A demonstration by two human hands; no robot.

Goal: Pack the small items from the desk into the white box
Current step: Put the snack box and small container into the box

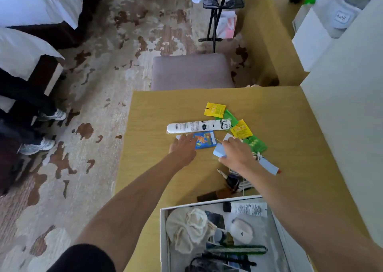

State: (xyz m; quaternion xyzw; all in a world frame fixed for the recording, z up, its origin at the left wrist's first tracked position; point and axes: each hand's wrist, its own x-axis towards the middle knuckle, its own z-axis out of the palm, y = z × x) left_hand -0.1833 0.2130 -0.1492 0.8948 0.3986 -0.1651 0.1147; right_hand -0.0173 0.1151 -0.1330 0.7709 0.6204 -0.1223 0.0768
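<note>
Both arms reach out over the wooden desk (157,114): the left hand (183,147) lies flat with fingers spread, its fingertips on the blue packet (205,139) just below the long white tube (198,125), while the right hand (236,153) is closed around a pale blue block (220,152). Yellow sachets (214,109) and green sachets (256,144) lie scattered beside and beyond the right hand, and a pale blue stick (269,166) lies under the right wrist. The white box (163,240) sits open at the near edge of the desk, already holding a crumpled cloth (188,228), a white bottle (246,208) and other small things.
</note>
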